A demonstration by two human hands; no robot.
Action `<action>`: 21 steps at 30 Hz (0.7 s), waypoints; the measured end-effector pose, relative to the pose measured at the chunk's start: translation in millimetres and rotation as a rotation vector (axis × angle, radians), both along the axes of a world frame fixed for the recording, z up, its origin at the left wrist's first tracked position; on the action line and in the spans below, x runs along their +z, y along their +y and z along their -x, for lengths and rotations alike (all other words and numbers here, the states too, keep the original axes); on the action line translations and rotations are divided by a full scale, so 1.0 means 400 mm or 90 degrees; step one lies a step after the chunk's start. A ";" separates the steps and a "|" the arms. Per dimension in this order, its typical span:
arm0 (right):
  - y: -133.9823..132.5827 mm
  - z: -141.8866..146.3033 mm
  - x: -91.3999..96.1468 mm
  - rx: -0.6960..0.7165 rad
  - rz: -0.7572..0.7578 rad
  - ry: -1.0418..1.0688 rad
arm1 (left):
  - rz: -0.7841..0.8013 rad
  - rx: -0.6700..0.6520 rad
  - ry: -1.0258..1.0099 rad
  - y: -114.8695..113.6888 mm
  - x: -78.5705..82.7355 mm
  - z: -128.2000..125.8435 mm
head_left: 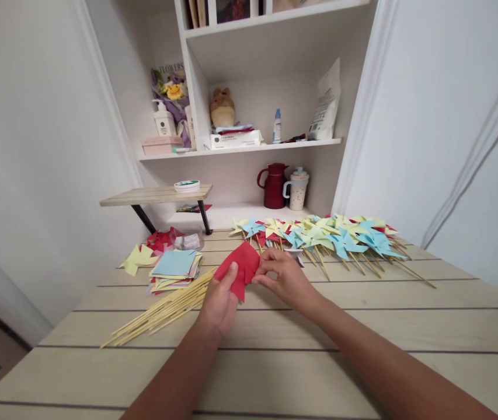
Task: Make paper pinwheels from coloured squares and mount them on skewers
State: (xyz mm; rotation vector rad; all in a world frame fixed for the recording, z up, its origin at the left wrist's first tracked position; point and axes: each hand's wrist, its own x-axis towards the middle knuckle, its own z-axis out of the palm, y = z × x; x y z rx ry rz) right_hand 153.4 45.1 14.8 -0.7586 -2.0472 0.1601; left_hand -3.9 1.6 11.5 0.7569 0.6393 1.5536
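Observation:
A red square of paper (240, 266) is held just above the wooden table (275, 356), partly folded. My left hand (219, 302) grips its lower left edge with the thumb on top. My right hand (284, 277) pinches its right corner with fingers closed. Directly left of my left hand lies a bundle of thin bamboo sticks (161, 312). Behind them sits a stack of coloured paper squares (174, 268), with a light blue sheet on top.
Many finished paper pinwheels (331, 236) on sticks, yellow, blue and red, lie at the table's far right. A yellow folded piece (138, 258) and red pieces (161, 238) lie far left. Shelves behind hold a red jug (274, 185), a mug and bottles.

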 end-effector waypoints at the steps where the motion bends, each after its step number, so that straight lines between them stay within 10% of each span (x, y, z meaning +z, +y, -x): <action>1: 0.001 0.000 -0.001 -0.001 0.008 0.002 | -0.006 -0.006 0.000 -0.001 0.000 -0.002; 21: -0.003 -0.010 0.022 0.000 0.109 0.138 | 0.090 0.058 0.030 -0.002 -0.005 0.000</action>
